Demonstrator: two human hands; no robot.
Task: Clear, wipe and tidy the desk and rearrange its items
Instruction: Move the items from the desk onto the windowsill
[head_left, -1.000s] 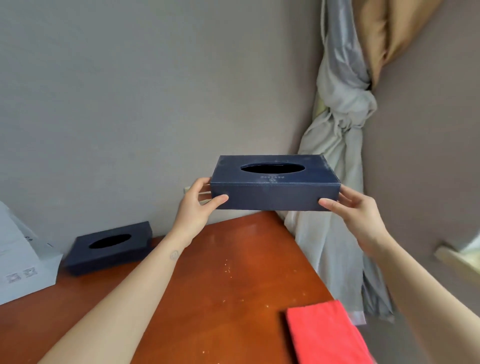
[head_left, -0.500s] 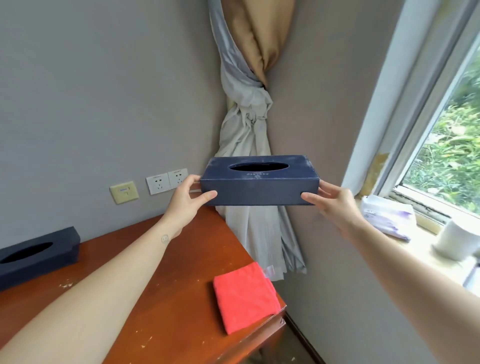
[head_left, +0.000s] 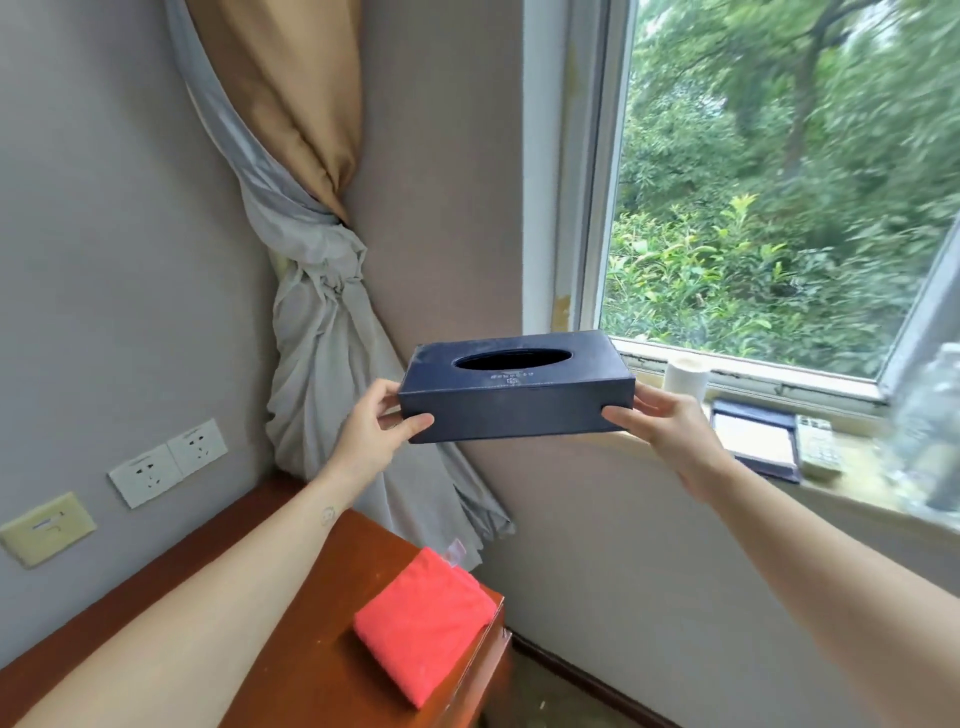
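A dark blue tissue box (head_left: 517, 400) with an oval slot on top is held level in the air, past the desk's right end and in front of the window sill. My left hand (head_left: 371, 434) grips its left end and my right hand (head_left: 662, 423) grips its right end. The brown wooden desk (head_left: 311, 670) lies below at the lower left. A folded red cloth (head_left: 423, 621) rests on the desk's right corner.
A knotted grey and tan curtain (head_left: 317, 291) hangs in the corner. The window sill (head_left: 852, 483) holds a white paper roll (head_left: 685, 379), a dark notepad folder (head_left: 753, 441), a remote (head_left: 818, 452) and a clear bottle (head_left: 930, 436). Wall sockets (head_left: 166, 462) sit above the desk.
Both hands have carried the tissue box to the right, off the desk toward the window sill. The view has swung right; the second blue box has left the frame.
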